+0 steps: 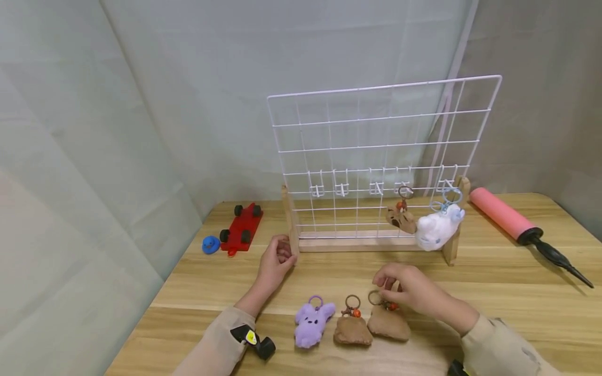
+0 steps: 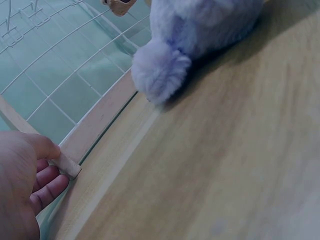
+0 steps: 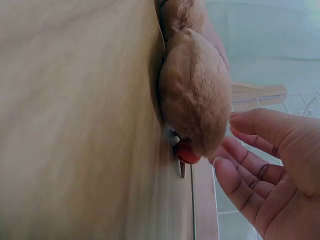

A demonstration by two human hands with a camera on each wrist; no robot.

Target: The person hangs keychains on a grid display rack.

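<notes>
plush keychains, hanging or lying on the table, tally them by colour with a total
Purple plush: 1
Brown plushes: 3
White plush: 1
Total: 5

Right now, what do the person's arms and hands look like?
The left hand and right hand wear no gloves. The left sleeve and right sleeve are beige. On the left sleeve sits a black gadget with a yellow patch and a round end. Another black gadget, partly cut off, shows by the right sleeve.
</notes>
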